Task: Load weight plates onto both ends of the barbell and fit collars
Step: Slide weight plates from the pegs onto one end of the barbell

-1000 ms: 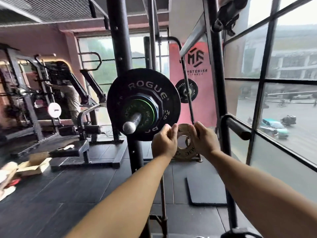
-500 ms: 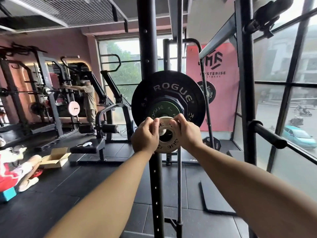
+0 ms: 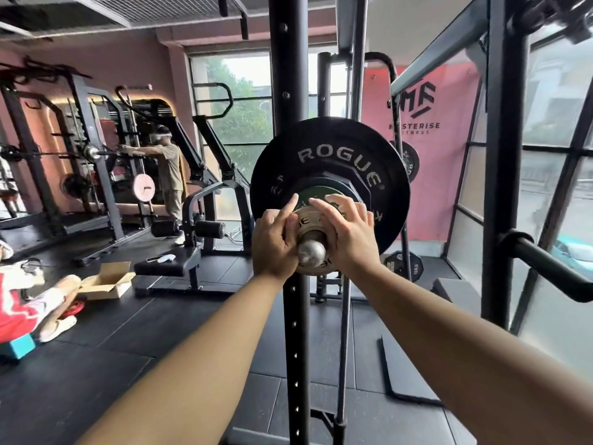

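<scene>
Single head-worn wide-angle view, facing forward and slightly down along both outstretched forearms. Close on the barbell sleeve end (image 3: 311, 252), pointing almost straight at the lens, near frame centre. Rack upright (image 3: 293, 316) just behind; gym floor (image 3: 128, 342) spreading left, windows (image 3: 552, 187) right. No second view.

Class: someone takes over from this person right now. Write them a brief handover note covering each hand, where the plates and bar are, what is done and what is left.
Left hand: gripping the left edge of the small tan plate, index finger raised.
Right hand: fingers spread over its right side.
Small tan plate: threaded on the barbell sleeve, whose steel end pokes through the hole.
Done: large black Rogue plate and green plate already sit on this end.
Left: push the small plate flush against the green one and fit a collar; none is visible. The bar's other end is out of view.
</scene>
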